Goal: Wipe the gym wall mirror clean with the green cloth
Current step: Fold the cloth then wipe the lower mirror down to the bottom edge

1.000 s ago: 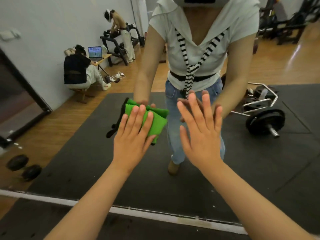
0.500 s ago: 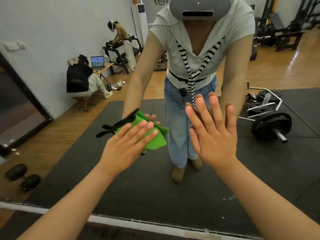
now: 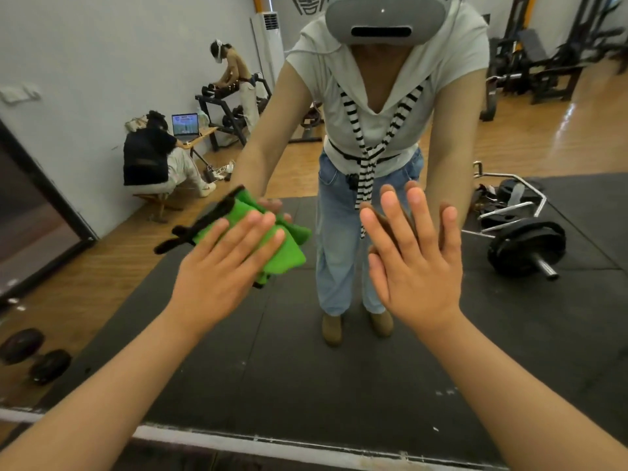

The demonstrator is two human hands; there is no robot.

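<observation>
- The gym wall mirror (image 3: 112, 300) is filling nearly the whole view, its lower edge running along the bottom, with the room and the person showing in reflection
- The right hand (image 3: 414, 266) is lying flat on the glass, to the right of the cloth and apart from it, its fingers (image 3: 414, 212) straight and slightly spread, holding nothing; judged to be serving as a brace
- The left hand (image 3: 217, 277) is pressing the green cloth (image 3: 285, 253) against the glass with straight fingers (image 3: 258, 229) laid close together, pinching nothing
- The cloth is sitting bunched under the left fingertips, with folds and a black trim (image 3: 176, 237) sticking out to the upper left beyond the hand
- Recommendation for the wiping stroke: pressure should be going evenly through the whole pad, strokes overlapping, loose folds tucked under so the trim is not dragging on the glass; the bare right palm is risking fresh prints, so its patch is best wiped last
</observation>
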